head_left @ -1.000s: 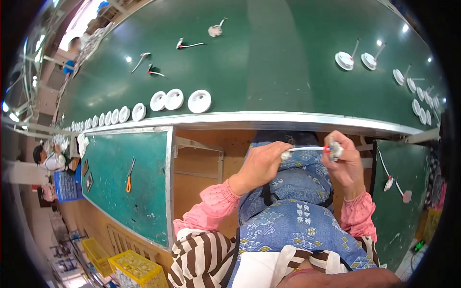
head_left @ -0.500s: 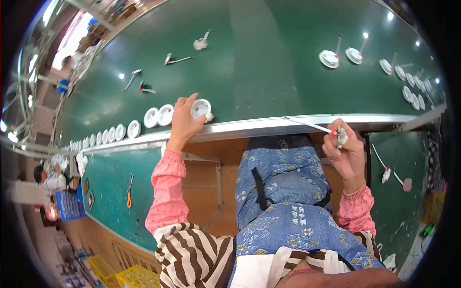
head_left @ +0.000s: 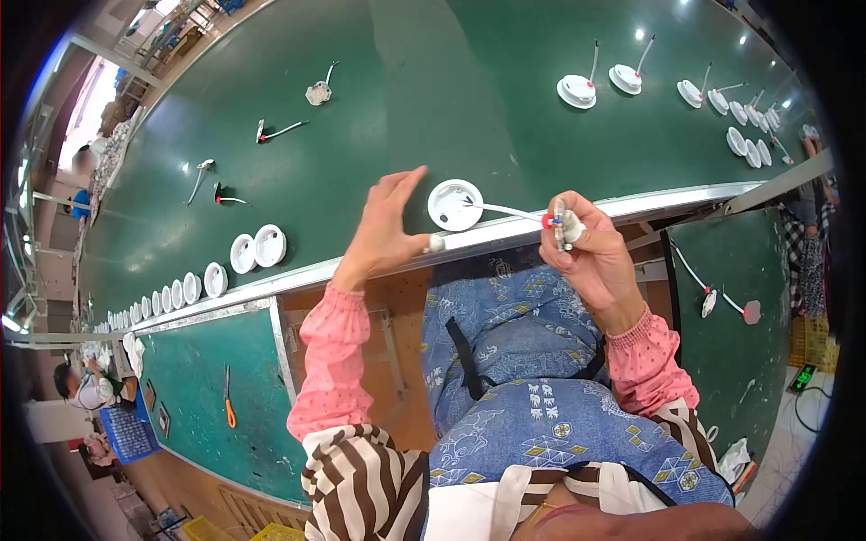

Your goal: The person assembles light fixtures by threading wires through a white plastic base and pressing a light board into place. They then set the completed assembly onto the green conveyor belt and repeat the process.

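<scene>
A white round plastic housing (head_left: 443, 215) lies open side up near the table's front edge. My left hand (head_left: 383, 225) is just left of it, thumb and fingers spread and holding nothing; a white covering caps the thumb tip. In my right hand (head_left: 594, 257), thumb and fingers pinch a small board with a white cable (head_left: 512, 212) and a red clip (head_left: 547, 220). The cable points left, and its dark wire ends overlap the inside of the housing in this view. My right thumb also wears a white cover.
White housings (head_left: 270, 246) line the table edge at left. Several wired parts (head_left: 318, 93) lie farther back. Housings with upright cables (head_left: 576, 91) stand at right. Orange-handled scissors (head_left: 229, 410) rest on the lower left table; two wired parts (head_left: 709, 301) on the right one. Other people sit at far left.
One housing has shifted right, away from the row, and my left hand has come off it. My right hand has brought the cable's tip over the housing. The camera view has shifted too.
</scene>
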Action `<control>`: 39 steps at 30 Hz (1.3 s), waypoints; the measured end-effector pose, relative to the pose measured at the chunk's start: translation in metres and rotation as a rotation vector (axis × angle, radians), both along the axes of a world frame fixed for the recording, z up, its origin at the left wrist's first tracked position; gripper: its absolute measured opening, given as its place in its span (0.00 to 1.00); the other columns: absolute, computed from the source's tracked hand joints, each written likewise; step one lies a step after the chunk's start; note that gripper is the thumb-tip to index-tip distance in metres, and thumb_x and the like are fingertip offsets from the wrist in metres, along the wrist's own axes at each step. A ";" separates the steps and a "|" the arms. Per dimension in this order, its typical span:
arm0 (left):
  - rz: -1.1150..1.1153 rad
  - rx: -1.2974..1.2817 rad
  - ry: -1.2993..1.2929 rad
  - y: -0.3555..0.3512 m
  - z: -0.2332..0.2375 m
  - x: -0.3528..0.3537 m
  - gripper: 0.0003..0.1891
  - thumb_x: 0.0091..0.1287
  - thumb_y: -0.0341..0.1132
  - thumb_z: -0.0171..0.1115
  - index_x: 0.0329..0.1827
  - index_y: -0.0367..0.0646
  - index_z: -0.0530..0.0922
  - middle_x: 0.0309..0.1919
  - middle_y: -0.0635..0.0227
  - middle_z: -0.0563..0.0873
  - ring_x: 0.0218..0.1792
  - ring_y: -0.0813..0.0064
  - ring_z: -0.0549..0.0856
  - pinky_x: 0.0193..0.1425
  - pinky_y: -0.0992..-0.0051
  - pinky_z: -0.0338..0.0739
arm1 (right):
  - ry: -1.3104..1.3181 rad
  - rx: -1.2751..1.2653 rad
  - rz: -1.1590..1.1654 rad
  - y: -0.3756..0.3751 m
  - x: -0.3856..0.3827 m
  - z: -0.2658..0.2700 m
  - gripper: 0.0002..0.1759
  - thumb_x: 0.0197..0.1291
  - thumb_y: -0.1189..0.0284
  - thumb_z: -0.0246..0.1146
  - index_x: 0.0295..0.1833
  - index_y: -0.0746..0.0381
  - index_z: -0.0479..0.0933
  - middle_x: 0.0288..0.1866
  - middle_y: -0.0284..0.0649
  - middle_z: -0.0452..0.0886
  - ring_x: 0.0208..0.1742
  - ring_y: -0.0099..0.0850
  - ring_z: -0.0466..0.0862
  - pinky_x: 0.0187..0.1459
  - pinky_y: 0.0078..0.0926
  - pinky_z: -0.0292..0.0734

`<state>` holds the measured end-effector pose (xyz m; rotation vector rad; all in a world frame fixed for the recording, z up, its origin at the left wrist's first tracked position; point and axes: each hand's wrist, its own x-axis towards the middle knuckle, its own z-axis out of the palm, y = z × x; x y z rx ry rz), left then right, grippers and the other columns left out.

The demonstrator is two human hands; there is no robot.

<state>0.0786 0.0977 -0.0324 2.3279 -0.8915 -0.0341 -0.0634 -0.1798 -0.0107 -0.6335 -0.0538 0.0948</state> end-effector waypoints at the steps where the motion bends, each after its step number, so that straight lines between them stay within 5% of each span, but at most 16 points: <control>1: -0.045 0.027 -0.037 -0.008 -0.002 0.002 0.48 0.47 0.39 0.78 0.77 0.43 0.71 0.69 0.55 0.75 0.64 0.57 0.76 0.70 0.60 0.73 | 0.006 -0.022 0.006 0.004 0.004 0.000 0.13 0.68 0.75 0.68 0.55 0.66 0.77 0.46 0.43 0.85 0.30 0.24 0.77 0.29 0.19 0.67; 6: 0.015 0.010 0.041 -0.033 -0.008 -0.009 0.45 0.45 0.44 0.80 0.72 0.49 0.76 0.63 0.64 0.80 0.66 0.57 0.74 0.73 0.58 0.66 | 0.050 -0.191 0.049 0.008 0.013 0.002 0.13 0.69 0.74 0.69 0.54 0.67 0.78 0.43 0.38 0.85 0.31 0.18 0.78 0.29 0.14 0.72; 15: -0.016 -0.140 0.069 -0.032 0.005 -0.023 0.44 0.47 0.34 0.77 0.74 0.48 0.72 0.66 0.62 0.80 0.70 0.57 0.74 0.77 0.59 0.62 | 0.077 -0.406 0.096 0.007 0.017 -0.001 0.13 0.68 0.71 0.71 0.51 0.67 0.80 0.37 0.35 0.85 0.27 0.15 0.79 0.24 0.10 0.69; 18: -0.074 -0.199 -0.055 -0.032 0.005 -0.026 0.43 0.46 0.32 0.74 0.72 0.48 0.73 0.61 0.59 0.81 0.65 0.57 0.77 0.66 0.60 0.65 | 0.094 -0.427 0.053 0.008 0.014 0.001 0.12 0.69 0.71 0.70 0.51 0.66 0.81 0.37 0.35 0.85 0.27 0.15 0.79 0.24 0.10 0.68; 25: -0.111 -0.108 -0.106 -0.045 0.034 -0.054 0.43 0.45 0.31 0.75 0.71 0.41 0.72 0.53 0.59 0.81 0.57 0.58 0.80 0.62 0.60 0.66 | 0.045 -0.782 -0.077 0.028 0.006 0.009 0.08 0.67 0.78 0.66 0.50 0.67 0.80 0.38 0.33 0.86 0.28 0.15 0.80 0.28 0.15 0.72; 29: -0.166 -0.076 -0.160 -0.052 0.049 -0.072 0.43 0.45 0.32 0.75 0.70 0.38 0.70 0.48 0.57 0.80 0.51 0.56 0.80 0.61 0.60 0.67 | -0.172 -1.326 -0.389 0.034 -0.001 0.021 0.12 0.59 0.86 0.60 0.48 0.68 0.80 0.39 0.41 0.86 0.29 0.28 0.83 0.31 0.27 0.77; 39: -0.206 -0.225 0.066 -0.063 0.057 -0.089 0.43 0.43 0.30 0.76 0.69 0.38 0.73 0.50 0.56 0.80 0.52 0.53 0.80 0.58 0.60 0.77 | -0.453 -1.472 -0.548 0.035 -0.021 0.034 0.15 0.53 0.87 0.60 0.48 0.67 0.80 0.39 0.49 0.83 0.38 0.50 0.87 0.38 0.41 0.81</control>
